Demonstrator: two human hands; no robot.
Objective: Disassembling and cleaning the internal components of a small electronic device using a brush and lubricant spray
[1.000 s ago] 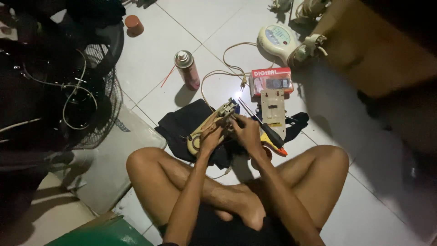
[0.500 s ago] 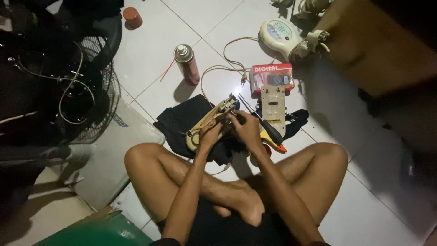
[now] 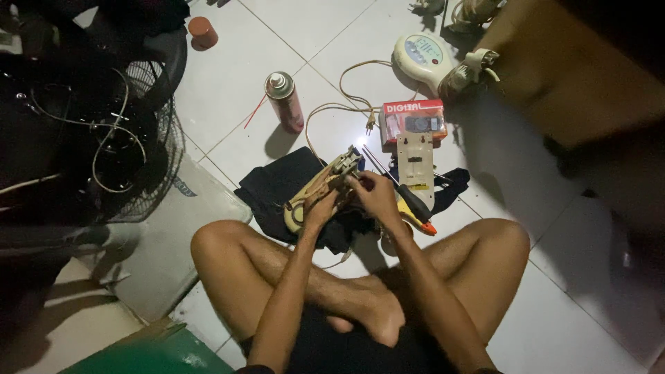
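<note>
Seated cross-legged on the tiled floor (image 3: 228, 90), the person grips a cream-coloured appliance part (image 3: 320, 190) over a black cloth (image 3: 277, 190), left hand (image 3: 321, 204) clamped on its body and right hand (image 3: 374, 194) with fingers pinched together at its far metal end, a spray can (image 3: 285, 102) standing far left.

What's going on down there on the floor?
A person sits cross-legged on the tiled floor. Their left hand steadies a cream-coloured appliance part lying on a dark cloth, and their right hand works at its top end. A spray can, a screwdriver and a red box lie nearby.
</note>
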